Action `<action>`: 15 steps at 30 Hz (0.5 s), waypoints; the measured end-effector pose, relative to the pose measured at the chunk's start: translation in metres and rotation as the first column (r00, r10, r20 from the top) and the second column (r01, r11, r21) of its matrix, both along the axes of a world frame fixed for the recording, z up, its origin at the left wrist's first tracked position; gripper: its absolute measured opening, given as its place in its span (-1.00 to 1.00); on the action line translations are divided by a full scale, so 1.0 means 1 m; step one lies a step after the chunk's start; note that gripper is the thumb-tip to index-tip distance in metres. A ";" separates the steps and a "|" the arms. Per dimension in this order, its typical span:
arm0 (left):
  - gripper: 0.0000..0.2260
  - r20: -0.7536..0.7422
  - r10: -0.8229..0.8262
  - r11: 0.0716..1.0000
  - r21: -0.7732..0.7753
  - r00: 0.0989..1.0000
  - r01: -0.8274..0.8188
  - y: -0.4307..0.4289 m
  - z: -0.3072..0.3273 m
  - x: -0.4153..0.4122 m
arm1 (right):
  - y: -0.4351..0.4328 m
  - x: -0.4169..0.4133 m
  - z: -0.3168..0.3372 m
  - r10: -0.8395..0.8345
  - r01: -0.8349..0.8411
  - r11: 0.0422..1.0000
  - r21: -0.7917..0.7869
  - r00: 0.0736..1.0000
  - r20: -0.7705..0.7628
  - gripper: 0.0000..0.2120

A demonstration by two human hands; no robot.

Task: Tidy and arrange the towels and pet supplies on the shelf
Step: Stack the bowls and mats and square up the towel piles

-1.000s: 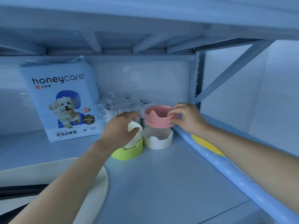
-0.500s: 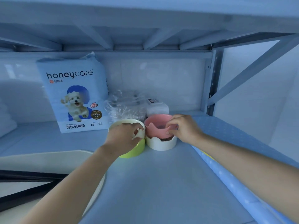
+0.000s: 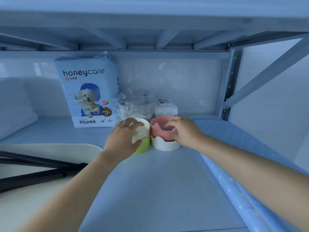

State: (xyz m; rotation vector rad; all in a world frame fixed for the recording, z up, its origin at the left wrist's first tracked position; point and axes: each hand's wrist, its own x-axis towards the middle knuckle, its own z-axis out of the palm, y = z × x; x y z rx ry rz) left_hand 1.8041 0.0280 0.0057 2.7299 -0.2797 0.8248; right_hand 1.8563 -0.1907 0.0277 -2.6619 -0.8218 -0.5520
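Two stacks of pet bowls stand side by side on the shelf board [image 3: 150, 181]. A cream bowl [image 3: 143, 127] sits nested in a green bowl [image 3: 144, 145], and my left hand [image 3: 124, 138] grips the cream bowl over its rim. To the right, a pink bowl [image 3: 158, 127] sits nested in a white bowl [image 3: 164, 145]. My right hand [image 3: 183, 131] holds the pink bowl at its right rim, fingers over the edge. Behind them stands a honeycare pad pack [image 3: 87, 91], upright against the back wall.
A crinkled clear plastic bag [image 3: 133, 106] and a small white packet [image 3: 165, 108] lie behind the bowls. Folded white towels [image 3: 15, 108] sit at the far left. A blue dotted roll [image 3: 234, 173] runs along the right. A cream tray [image 3: 70, 147] and black bars [image 3: 33, 171] lie lower left.
The pink bowl came down from mid-air into the white bowl. The cream bowl settled into the green one. Both hands stay on their bowls.
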 end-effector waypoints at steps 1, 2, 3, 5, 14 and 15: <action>-0.57 -0.001 0.024 1.000 -0.007 1.000 -0.024 0.000 -0.001 -0.006 | 0.002 -0.003 0.000 0.037 -0.037 0.999 0.007 0.999 0.018 -0.73; -0.56 -0.003 0.050 0.999 -0.014 0.999 -0.050 -0.001 -0.001 -0.013 | 0.005 -0.007 -0.001 0.075 -0.075 0.997 0.013 0.996 0.042 -0.76; -0.55 -0.004 0.071 0.997 -0.020 0.997 -0.071 0.000 -0.002 -0.019 | 0.009 -0.011 -0.001 0.110 -0.112 0.993 0.021 0.992 0.067 -0.79; -0.55 -0.010 0.099 0.995 -0.019 0.995 -0.099 0.006 -0.005 -0.033 | 0.020 -0.020 -0.003 0.188 -0.194 0.980 0.052 0.977 0.101 -0.82; -0.71 -0.151 0.346 0.937 0.014 0.926 -0.348 0.063 -0.021 -0.116 | 0.093 -0.068 -0.011 0.499 -0.495 0.862 0.110 0.866 -0.013 -0.80; -0.73 -0.161 0.368 0.929 0.016 0.916 -0.370 0.073 -0.022 -0.124 | 0.103 -0.074 -0.012 0.534 -0.529 0.841 0.117 0.845 -0.019 -0.80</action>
